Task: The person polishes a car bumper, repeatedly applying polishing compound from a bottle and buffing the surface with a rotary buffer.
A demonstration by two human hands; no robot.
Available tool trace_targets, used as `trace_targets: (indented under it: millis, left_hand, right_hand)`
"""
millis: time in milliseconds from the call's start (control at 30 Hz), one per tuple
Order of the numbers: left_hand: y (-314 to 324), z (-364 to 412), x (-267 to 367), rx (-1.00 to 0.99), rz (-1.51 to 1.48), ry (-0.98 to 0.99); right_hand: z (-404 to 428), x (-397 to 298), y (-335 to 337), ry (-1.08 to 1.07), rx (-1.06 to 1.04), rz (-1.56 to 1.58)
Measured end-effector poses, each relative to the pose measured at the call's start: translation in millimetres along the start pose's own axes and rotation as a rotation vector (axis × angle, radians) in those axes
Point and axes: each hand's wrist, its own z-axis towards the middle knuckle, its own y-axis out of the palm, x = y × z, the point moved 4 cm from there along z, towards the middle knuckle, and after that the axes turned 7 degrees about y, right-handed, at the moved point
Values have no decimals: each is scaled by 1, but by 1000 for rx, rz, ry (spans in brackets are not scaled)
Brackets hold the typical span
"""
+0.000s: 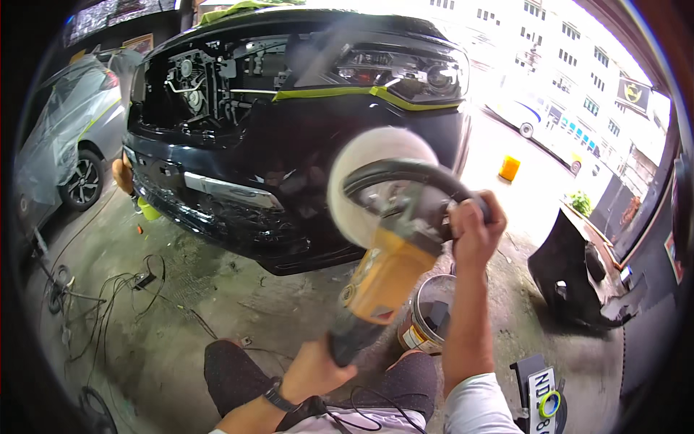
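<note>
My left hand (317, 369) is closed around the black rear handle of a yellow and black rotary polisher (387, 274). Its curved front handle is in the grip of my right hand (477, 225). The polisher's round white pad (347, 184) looks blurred and lies at the corner of a black car's bumper (309, 157); whether it touches the paint cannot be told. Above the pad, yellow-green masking tape (331, 94) runs along the lower edge of the headlight (401, 73). The open grille area (200, 89) shows inner parts. Clear film covers part of the lower bumper.
A bucket (425, 320) stands by my right knee. Cables (116, 287) lie on the floor at left, near a plastic-draped car (81, 125). At right are a black bumper part (569, 271) and a licence plate with a tape roll (550, 404). Another person's arm (123, 172) shows beyond the bumper.
</note>
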Motion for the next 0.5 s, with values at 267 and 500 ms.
trace_targets:
  millis: [267,500]
  left_hand:
    - [19,55,58,131,19,59]
    - [39,-39,-20,413,110,-22]
  right_hand:
    - [60,-6,-36,-11,105,38]
    - [-22,-25,73,-86,-347,-191]
